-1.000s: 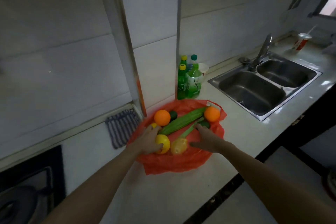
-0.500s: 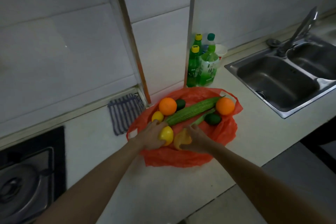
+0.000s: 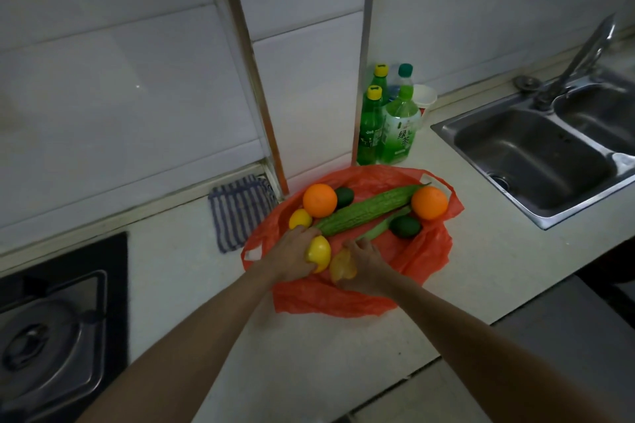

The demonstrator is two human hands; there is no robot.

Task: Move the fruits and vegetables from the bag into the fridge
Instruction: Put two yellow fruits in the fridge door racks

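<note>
A red plastic bag [image 3: 429, 252] lies spread flat on the white counter with produce on it. My left hand [image 3: 292, 256] is closed around a yellow lemon [image 3: 319, 252] at the bag's near left. My right hand [image 3: 366, 268] grips a second, darker yellow fruit [image 3: 340, 266] beside it. Behind them lie a long green bitter gourd [image 3: 367, 209], a thinner green vegetable [image 3: 385, 225], two oranges [image 3: 319, 200] [image 3: 429, 202], a small lemon [image 3: 299, 218] and two dark green fruits [image 3: 405, 227] [image 3: 344, 196]. No fridge is in view.
Three green bottles [image 3: 400, 127] and a paper cup [image 3: 424, 98] stand behind the bag by the wall. A steel double sink [image 3: 536, 151] with a tap is at right. A striped cloth [image 3: 240, 209] lies left of the bag; a gas hob [image 3: 51, 336] sits at far left.
My right hand moved left from the thin green vegetable and closed on the darker yellow fruit. My left hand stayed on the lemon. The view tilted down toward the bag.
</note>
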